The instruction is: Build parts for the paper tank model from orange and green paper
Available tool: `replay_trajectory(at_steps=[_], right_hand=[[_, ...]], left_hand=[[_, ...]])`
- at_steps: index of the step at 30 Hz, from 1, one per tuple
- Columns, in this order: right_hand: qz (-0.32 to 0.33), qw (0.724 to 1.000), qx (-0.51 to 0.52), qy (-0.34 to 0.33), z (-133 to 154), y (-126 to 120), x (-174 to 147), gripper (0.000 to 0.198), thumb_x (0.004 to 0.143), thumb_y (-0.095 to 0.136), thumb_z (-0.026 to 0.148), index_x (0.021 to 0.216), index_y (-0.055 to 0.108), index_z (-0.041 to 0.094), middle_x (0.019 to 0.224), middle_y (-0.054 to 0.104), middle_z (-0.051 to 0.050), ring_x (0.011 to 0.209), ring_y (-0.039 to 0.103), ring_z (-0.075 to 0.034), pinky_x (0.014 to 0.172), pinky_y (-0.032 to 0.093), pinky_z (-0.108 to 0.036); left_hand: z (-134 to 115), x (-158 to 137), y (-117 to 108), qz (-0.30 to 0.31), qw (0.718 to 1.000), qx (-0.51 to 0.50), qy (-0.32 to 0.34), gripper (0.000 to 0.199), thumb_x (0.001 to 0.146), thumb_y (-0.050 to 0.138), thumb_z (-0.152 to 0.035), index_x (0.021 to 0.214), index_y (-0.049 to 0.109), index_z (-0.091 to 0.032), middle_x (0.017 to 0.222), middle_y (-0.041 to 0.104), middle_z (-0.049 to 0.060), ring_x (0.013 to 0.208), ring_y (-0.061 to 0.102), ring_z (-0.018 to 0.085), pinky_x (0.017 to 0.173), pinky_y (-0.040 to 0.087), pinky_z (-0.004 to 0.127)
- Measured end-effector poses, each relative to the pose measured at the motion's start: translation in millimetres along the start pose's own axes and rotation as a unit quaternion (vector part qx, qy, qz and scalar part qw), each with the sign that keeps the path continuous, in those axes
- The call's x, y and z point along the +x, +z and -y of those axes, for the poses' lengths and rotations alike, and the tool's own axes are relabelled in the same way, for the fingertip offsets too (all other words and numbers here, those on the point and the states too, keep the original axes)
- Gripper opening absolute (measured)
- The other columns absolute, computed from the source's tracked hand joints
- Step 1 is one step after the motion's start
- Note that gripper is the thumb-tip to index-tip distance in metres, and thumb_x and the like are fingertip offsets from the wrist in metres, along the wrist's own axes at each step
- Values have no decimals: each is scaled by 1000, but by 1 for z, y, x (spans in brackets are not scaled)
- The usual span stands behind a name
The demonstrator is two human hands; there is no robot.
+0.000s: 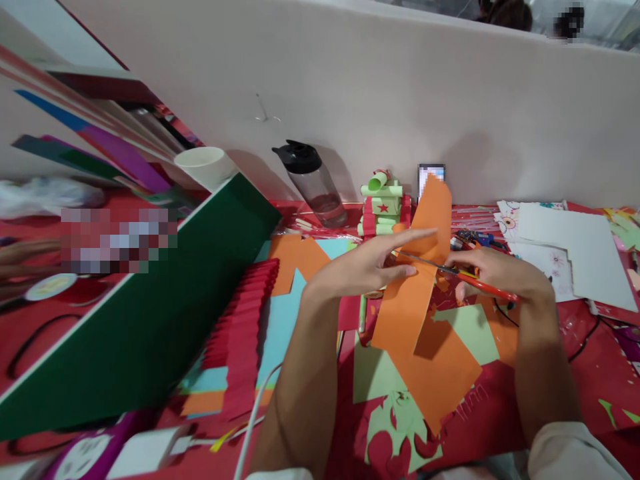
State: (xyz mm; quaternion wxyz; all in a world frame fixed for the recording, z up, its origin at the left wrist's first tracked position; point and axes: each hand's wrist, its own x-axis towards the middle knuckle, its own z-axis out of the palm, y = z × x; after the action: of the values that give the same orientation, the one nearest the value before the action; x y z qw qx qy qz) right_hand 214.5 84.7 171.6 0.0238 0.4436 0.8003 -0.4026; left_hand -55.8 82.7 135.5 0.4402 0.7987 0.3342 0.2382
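In the head view, a strip of orange paper [405,310] stands up at a slant between my hands. My left hand [353,267] grips its left side, the thumb below and the fingers stretched across it. My right hand [505,270] is closed around scissors [490,288] with red handles. Their blades lie across the orange paper at mid-height and point toward my left hand. Whether the blades are parted is hard to make out. Beneath the strip are another orange sheet [443,383], pale green sheets [473,327] and a green cut-out scrap [395,430].
A dark green board [125,327] leans at left, beside pleated red paper [245,320]. Behind my hands stand a clear bottle [320,193], a green and red paper model [384,205] and a phone [431,175]. White sheets [593,253] lie at right. A white cable [255,413] runs in front.
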Motion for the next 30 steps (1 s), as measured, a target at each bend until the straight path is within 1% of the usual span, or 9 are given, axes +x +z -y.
replay_trajectory(at_steps=[3, 5, 6, 8, 11, 17, 21, 25, 30], right_hand=[[-1, 1000, 0, -12, -2, -1, 0, 43, 83, 72, 60, 104, 74, 22, 83, 77, -3, 76, 62, -22, 70, 41, -31], [2, 1000, 4, -12, -3, -2, 0, 40, 84, 71, 58, 103, 75, 22, 81, 77, -3, 75, 63, -22, 69, 40, -31], [4, 1000, 4, -11, -3, -2, 0, 40, 84, 72, 57, 102, 75, 22, 81, 77, -3, 75, 63, -22, 70, 40, -31], [6, 1000, 4, -9, -4, -2, 0, 41, 84, 72, 58, 102, 75, 22, 81, 77, -3, 75, 64, -22, 70, 40, -31], [6, 1000, 7, -9, -5, -2, 0, 45, 84, 71, 62, 103, 75, 22, 80, 77, -3, 73, 63, -21, 69, 40, -31], [-9, 1000, -10, -16, -5, 0, -1, 51, 81, 72, 66, 105, 73, 20, 88, 76, -5, 78, 62, -22, 70, 39, -31], [-11, 1000, -23, -14, -2, 0, -3, 48, 80, 74, 64, 101, 72, 21, 87, 74, -4, 77, 60, -21, 71, 39, -31], [-4, 1000, -13, -7, -2, 1, -3, 44, 79, 76, 57, 105, 71, 22, 91, 75, -4, 80, 63, -22, 71, 41, -31], [-10, 1000, -20, -12, -1, 2, -1, 49, 78, 75, 64, 102, 71, 21, 90, 75, -5, 77, 61, -21, 68, 39, -31]], left_hand=[[-1, 0, 0, 11, 1000, -16, -8, 64, 100, 61, -37, 161, 42, -31, 87, 66, 1, 59, 51, 11, 52, 45, 22], [-1, 0, 1, 15, 999, -25, -14, 64, 100, 61, -38, 161, 41, -30, 83, 65, 0, 57, 49, 11, 50, 45, 22], [0, 0, 1, 13, 999, -26, -14, 64, 100, 62, -38, 161, 42, -31, 87, 68, 1, 57, 50, 11, 50, 46, 22], [0, 1, 1, 1, 1000, -22, -10, 64, 98, 65, -38, 159, 45, -31, 107, 72, 6, 61, 52, 11, 53, 48, 22], [0, 2, 1, -14, 1000, -12, -5, 63, 96, 67, -36, 157, 48, -32, 129, 70, 8, 65, 53, 10, 55, 48, 22], [-1, 2, 2, -11, 1000, -11, -14, 65, 96, 67, -31, 157, 48, -32, 114, 74, 5, 61, 49, 9, 52, 45, 22], [-2, 2, 3, -12, 1000, -12, -13, 64, 95, 69, -32, 156, 50, -30, 118, 73, 6, 63, 52, 10, 53, 47, 23], [-3, 2, 3, -2, 1000, -7, -26, 65, 96, 66, -34, 158, 47, -31, 115, 74, 6, 60, 54, 10, 54, 48, 24], [-2, 3, 5, -15, 1000, 18, -9, 61, 96, 66, -35, 155, 51, -33, 140, 68, 8, 77, 63, 14, 63, 52, 25]])
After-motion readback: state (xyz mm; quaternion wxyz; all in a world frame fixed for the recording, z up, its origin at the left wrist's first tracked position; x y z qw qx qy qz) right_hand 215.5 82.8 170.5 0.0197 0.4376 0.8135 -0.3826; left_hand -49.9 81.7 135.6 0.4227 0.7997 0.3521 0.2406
